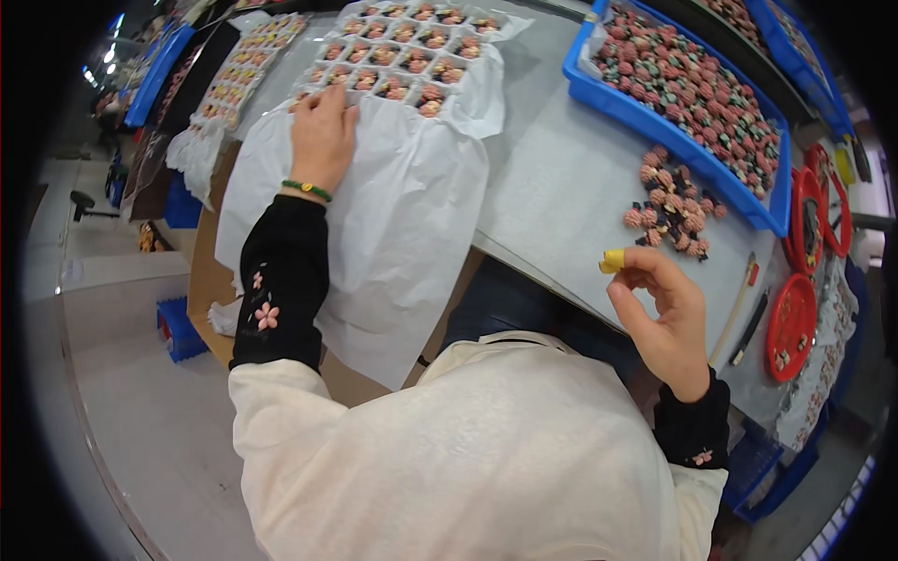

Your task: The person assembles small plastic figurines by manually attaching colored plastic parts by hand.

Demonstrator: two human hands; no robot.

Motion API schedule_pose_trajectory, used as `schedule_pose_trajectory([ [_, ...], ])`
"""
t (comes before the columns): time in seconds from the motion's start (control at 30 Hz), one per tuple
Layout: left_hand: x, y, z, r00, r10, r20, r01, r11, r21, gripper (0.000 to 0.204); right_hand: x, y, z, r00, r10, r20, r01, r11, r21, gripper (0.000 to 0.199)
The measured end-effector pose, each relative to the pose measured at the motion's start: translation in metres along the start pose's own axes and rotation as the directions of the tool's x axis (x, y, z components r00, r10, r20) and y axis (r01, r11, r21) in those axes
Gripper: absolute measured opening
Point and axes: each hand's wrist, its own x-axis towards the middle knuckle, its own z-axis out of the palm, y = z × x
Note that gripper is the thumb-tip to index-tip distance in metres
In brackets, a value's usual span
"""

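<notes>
I see left hand [323,136] flat, open on white paper [393,215] beside tray [398,56] | right hand [659,318] raised, fingers curled, empty, near flower pile [672,208] on worktop [561,187]

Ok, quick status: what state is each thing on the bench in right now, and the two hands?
Left hand: flat on the white tissue paper, open.
Right hand: raised off the bench, yellow cot on one fingertip, pinching nothing visible.
Compartment tray: cells filled with pink pieces.
Blue bin: full.
Loose pile: scattered on the table.
Red dishes: nearly empty.
</notes>
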Motion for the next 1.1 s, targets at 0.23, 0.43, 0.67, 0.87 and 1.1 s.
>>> schedule_pose_trajectory([
  [0.23, -0.008, -0.005, 0.012, 0.919, -0.212, 0.334, 0.186, 0.977, 0.109, 0.068, -0.001, 0.044, -0.020, 0.948, -0.140, -0.287, 0.018, 0.921, -0.390, 0.022],
  [0.43, -0.007, 0.005, -0.003, 0.898, -0.265, 0.352, 0.260, 0.963, 0.062, 0.070, 0.026, 0.058, -0.026, 0.871, -0.439, -0.222, 0.182, 0.706, -0.684, 0.030],
  [0.67, -0.008, 0.126, -0.096, 0.967, 0.226, 0.115, -0.117, 0.799, -0.589, 0.037, 0.047, 0.070, -0.020, 0.885, -0.463, -0.044, 0.240, 0.535, -0.810, 0.030],
  [0.87, -0.039, 0.194, -0.050, 0.926, 0.257, 0.277, 0.191, 0.314, -0.930, 0.027, 0.038, 0.041, -0.007, 0.972, 0.147, -0.181, -0.083, 0.943, 0.321, 0.040],
  [1.1, -0.048, 0.236, 0.004, 0.840, 0.225, 0.493, 0.522, -0.093, -0.848, 0.021, 0.024, 0.044, -0.003, 0.944, 0.304, -0.130, -0.201, 0.840, 0.504, 0.043],
])
